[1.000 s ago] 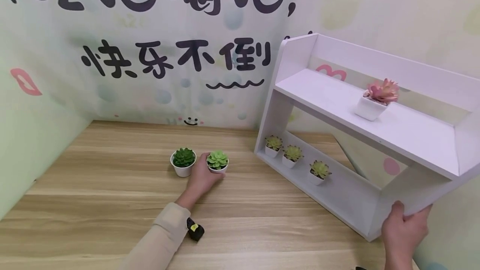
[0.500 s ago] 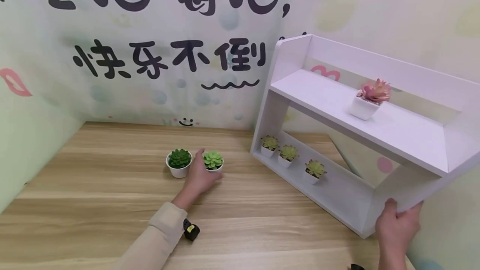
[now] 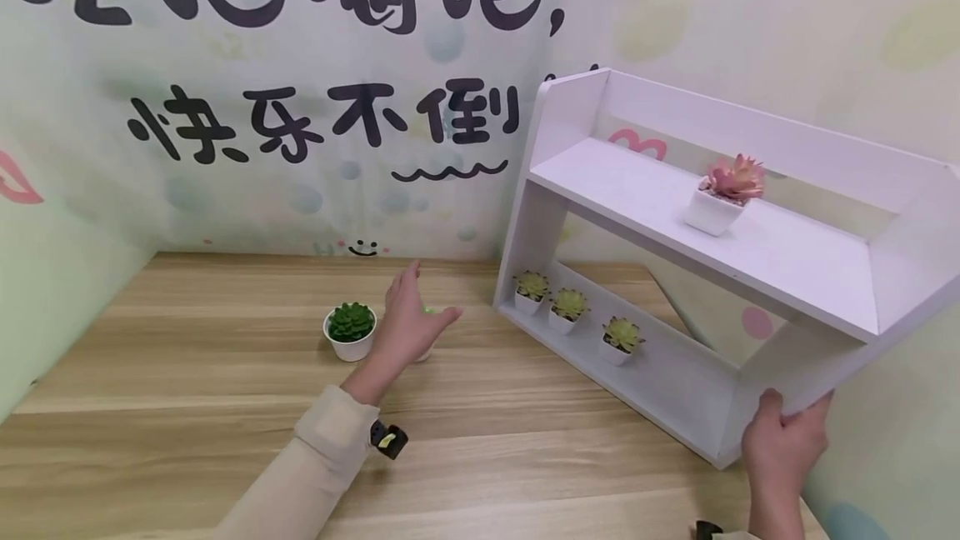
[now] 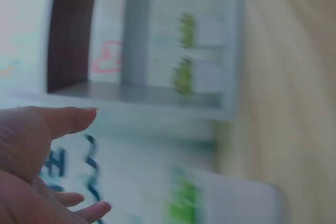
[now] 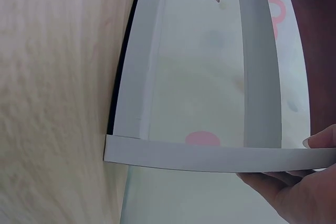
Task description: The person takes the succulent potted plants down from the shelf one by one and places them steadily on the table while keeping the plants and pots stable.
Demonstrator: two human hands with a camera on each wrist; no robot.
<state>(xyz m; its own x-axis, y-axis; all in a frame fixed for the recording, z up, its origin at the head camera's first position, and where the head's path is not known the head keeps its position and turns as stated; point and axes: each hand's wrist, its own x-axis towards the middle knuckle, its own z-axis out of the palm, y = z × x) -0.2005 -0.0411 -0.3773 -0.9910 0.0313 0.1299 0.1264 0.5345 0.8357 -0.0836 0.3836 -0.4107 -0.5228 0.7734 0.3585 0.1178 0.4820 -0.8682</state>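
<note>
In the head view the left hand [image 3: 405, 323], thumb and fingers spread, is above a light green succulent in a white pot [image 4: 241, 200], which it mostly hides there. The left wrist view shows that pot apart from the fingers. A dark green succulent [image 3: 351, 322] in a round white pot stands just left of the hand. My right hand [image 3: 785, 444] grips the right side panel of the white two-tier shelf [image 3: 660, 390], and the right wrist view shows thumb and fingers on either side of the panel edge.
On the shelf's upper board sits a pink succulent [image 3: 716, 211] in a square white pot. Three yellow-green succulents [image 3: 564, 319] in small white pots stand on the lower board. Behind the wooden table [image 3: 225, 357] is a printed wall covering with black lettering.
The left hand has let go of the light green succulent's pot, its fingers spreading and rising above it. The right hand keeps its grip on the shelf. The head view has shifted slightly.
</note>
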